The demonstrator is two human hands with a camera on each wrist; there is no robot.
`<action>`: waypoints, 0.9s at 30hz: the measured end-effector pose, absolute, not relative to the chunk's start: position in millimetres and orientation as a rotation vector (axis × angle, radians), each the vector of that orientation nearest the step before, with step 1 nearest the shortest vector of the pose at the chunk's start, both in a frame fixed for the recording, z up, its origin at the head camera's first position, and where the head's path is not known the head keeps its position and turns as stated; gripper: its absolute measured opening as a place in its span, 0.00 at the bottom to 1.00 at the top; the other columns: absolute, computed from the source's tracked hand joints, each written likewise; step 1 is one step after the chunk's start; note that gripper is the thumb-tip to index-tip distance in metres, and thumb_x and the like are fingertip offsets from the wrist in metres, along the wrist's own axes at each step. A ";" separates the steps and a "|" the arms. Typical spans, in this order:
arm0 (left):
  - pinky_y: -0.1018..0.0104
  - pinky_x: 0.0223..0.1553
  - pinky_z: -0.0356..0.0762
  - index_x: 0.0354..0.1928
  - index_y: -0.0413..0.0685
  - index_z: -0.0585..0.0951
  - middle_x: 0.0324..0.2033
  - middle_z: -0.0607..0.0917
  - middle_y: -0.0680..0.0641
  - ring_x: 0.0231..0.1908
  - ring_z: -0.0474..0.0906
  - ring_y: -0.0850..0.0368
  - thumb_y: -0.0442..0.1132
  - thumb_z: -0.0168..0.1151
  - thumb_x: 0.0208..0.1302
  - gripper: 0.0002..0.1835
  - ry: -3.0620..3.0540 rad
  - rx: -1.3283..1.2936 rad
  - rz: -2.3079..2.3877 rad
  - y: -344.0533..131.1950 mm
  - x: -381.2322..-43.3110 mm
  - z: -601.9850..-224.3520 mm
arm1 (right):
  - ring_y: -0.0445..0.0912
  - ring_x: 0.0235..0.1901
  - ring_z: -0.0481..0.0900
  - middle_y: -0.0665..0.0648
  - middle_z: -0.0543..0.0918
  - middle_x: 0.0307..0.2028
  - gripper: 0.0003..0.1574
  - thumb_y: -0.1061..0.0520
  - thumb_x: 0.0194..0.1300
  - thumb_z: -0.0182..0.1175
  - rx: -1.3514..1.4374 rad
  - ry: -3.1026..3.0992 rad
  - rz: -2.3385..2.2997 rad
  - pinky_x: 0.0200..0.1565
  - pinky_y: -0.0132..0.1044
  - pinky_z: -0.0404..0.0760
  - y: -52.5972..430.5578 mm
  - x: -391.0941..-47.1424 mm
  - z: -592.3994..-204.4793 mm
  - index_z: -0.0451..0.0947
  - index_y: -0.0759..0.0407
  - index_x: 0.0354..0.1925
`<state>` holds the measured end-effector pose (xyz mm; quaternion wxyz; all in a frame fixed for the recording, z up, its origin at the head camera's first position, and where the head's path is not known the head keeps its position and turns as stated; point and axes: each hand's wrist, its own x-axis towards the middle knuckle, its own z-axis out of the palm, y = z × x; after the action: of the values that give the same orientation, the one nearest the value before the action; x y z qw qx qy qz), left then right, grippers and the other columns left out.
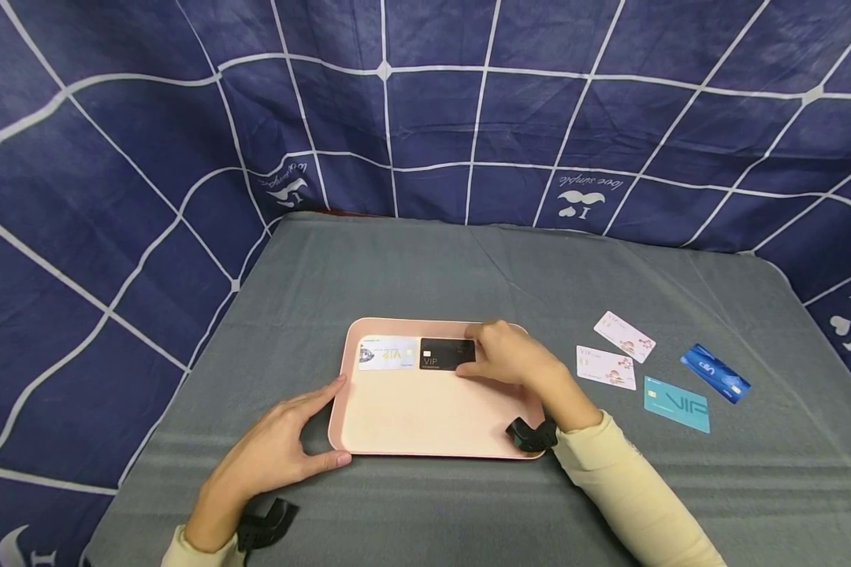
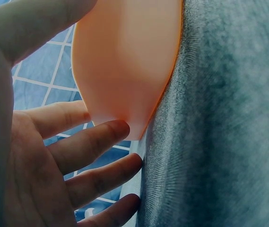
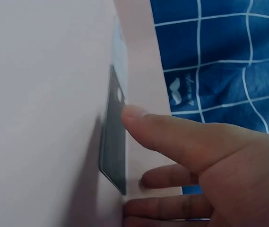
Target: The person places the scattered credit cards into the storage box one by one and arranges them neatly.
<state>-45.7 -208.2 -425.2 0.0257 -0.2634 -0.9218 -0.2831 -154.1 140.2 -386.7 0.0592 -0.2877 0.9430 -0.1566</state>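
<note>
A black VIP card (image 1: 436,354) is at the far side of a pink tray (image 1: 432,417), right beside a white VIP card (image 1: 379,354). My right hand (image 1: 507,354) pinches the black card at its right end, thumb at the near edge and fingers toward the far edge. In the right wrist view, the thumb (image 3: 146,125) overlaps the black card (image 3: 113,142). My left hand (image 1: 276,441) rests against the tray's left end with fingers spread, thumb by the near corner. In the left wrist view, fingertips (image 2: 120,128) touch the tray wall (image 2: 125,61).
Right of the tray on the grey cloth (image 1: 425,268) lie two pink-white cards (image 1: 624,335), a teal VIP card (image 1: 670,402) and a blue card (image 1: 712,372). A navy checked curtain (image 1: 432,118) rises behind and at the sides.
</note>
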 end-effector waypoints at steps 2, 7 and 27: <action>0.50 0.60 0.72 0.71 0.43 0.68 0.64 0.76 0.45 0.62 0.74 0.49 0.63 0.75 0.47 0.53 -2.851 -0.812 -0.876 -207.8 -45.6 -425.3 | 0.41 0.23 0.70 0.48 0.75 0.22 0.30 0.43 0.53 0.75 -0.884 2.822 -0.523 0.29 0.38 0.74 143.8 -154.2 -386.3 0.81 0.63 0.45; 0.51 0.60 0.71 0.72 0.45 0.68 0.64 0.76 0.46 0.61 0.74 0.50 0.62 0.76 0.47 0.53 -2.844 -0.810 -0.865 -207.8 -44.9 -425.8 | 0.43 0.29 0.71 0.51 0.79 0.31 0.33 0.43 0.54 0.74 -0.937 2.774 -0.572 0.36 0.39 0.75 149.5 -152.4 -385.0 0.80 0.65 0.50; 0.50 0.58 0.72 0.72 0.46 0.69 0.63 0.77 0.46 0.60 0.75 0.49 0.63 0.77 0.46 0.53 -2.843 -0.793 -0.841 -207.9 -44.8 -427.3 | 0.52 0.41 0.85 0.61 0.86 0.42 0.26 0.52 0.62 0.69 -0.952 2.796 -0.919 0.46 0.48 0.83 200.6 -146.1 -374.0 0.80 0.67 0.53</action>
<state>-44.8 -207.9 -427.3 0.0362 -0.2582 -0.9258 -0.2738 -146.1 200.6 -374.0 0.0244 -0.3077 0.9037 -0.2969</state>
